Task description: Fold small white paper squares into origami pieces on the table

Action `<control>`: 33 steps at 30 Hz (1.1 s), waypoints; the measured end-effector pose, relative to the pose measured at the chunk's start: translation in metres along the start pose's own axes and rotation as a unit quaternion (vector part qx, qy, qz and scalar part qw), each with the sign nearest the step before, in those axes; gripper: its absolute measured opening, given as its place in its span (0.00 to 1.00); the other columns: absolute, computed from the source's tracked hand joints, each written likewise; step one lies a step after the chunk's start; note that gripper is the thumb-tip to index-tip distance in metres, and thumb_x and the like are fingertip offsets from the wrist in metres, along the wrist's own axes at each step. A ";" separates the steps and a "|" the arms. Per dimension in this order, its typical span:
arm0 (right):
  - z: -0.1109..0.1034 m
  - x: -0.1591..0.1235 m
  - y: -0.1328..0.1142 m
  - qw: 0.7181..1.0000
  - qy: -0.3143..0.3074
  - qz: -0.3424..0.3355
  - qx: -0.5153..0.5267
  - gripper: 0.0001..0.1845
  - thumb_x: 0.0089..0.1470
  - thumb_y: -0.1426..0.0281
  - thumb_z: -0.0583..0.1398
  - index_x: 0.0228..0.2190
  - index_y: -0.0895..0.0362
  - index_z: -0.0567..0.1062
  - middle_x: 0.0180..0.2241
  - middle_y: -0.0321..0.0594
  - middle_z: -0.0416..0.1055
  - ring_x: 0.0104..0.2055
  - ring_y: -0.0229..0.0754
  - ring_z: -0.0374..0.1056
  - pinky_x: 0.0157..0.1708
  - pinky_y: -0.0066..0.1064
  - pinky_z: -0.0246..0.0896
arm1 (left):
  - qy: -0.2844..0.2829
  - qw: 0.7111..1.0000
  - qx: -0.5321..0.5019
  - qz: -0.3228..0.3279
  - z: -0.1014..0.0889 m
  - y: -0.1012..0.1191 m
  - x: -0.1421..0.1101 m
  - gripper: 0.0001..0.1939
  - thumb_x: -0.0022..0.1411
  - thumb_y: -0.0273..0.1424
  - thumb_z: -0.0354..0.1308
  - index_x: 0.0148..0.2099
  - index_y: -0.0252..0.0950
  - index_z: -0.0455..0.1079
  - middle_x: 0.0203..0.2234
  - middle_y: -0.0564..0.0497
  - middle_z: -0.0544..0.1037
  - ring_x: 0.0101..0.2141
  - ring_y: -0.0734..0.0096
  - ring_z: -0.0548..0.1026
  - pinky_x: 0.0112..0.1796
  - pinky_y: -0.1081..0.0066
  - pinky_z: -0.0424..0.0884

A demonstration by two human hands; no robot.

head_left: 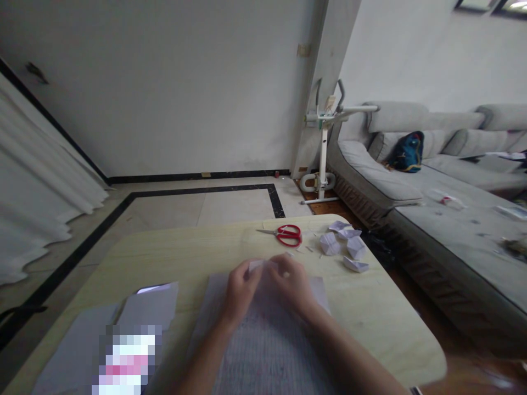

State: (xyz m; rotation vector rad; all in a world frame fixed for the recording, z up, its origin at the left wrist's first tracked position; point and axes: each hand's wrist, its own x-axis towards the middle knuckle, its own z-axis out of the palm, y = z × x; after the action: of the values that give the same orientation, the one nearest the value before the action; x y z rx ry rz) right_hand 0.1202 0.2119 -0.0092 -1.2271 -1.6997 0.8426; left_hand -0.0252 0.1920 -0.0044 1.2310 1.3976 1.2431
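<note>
Between my two hands, above the far edge of a large written-on sheet (263,340), is a small piece of white paper (256,265). My left hand (242,284) pinches its left side with the thumb and fingers. On the other side, my right hand (293,281) has its fingers curled against the same piece, slightly blurred. Beyond my hands lie red-handled scissors (288,236), blades pointing left. To their right rest several folded paper pieces (330,244), with thin paper scraps scattered near them.
On the table (185,249), at the left, lie paper sheets (78,334) and a phone-like device with a pixelated bright screen (127,362). A grey sofa (444,219) holding a blue bag (407,152) stands at the right. White exercise equipment (323,159) is by the wall.
</note>
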 end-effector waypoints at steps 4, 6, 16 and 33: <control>-0.002 0.000 -0.002 0.999 0.036 0.000 -0.013 0.05 0.52 0.72 0.58 0.31 0.58 0.75 0.24 0.37 0.71 0.25 0.38 0.63 0.26 0.27 0.59 | 0.000 1.000 -0.006 0.001 0.001 0.002 -0.001 0.13 0.58 0.36 0.60 0.39 0.32 0.76 0.29 0.50 0.81 0.32 0.64 0.77 0.33 0.73 0.71; -0.002 0.000 -0.005 0.999 0.041 0.001 0.002 0.05 0.53 0.70 0.59 0.31 0.58 0.75 0.25 0.38 0.72 0.25 0.38 0.64 0.26 0.28 0.60 | -0.005 1.000 -0.019 0.009 0.002 0.003 -0.002 0.14 0.58 0.36 0.60 0.41 0.32 0.76 0.32 0.49 0.81 0.35 0.64 0.77 0.36 0.72 0.71; -0.003 -0.003 -0.008 0.996 0.013 -0.069 0.053 0.10 0.56 0.72 0.59 0.41 0.56 0.76 0.35 0.41 0.70 0.35 0.41 0.66 0.37 0.32 0.64 | -0.021 0.998 -0.056 -0.024 0.002 0.011 -0.005 0.14 0.59 0.37 0.56 0.38 0.34 0.78 0.30 0.49 0.82 0.33 0.62 0.78 0.33 0.70 0.73; -0.003 0.001 -0.008 0.997 0.011 -0.017 0.076 0.05 0.53 0.71 0.62 0.34 0.57 0.75 0.29 0.37 0.73 0.30 0.39 0.68 0.31 0.30 0.65 | 0.004 0.999 -0.039 0.006 0.002 0.012 -0.004 0.12 0.59 0.39 0.58 0.31 0.35 0.68 0.24 0.54 0.72 0.29 0.68 0.71 0.31 0.74 0.67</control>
State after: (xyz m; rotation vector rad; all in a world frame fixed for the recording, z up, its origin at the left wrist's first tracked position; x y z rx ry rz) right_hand 0.1200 0.2108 -0.0010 -1.0978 -1.6047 0.9171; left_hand -0.0208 0.1880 0.0070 1.1830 1.3365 1.3002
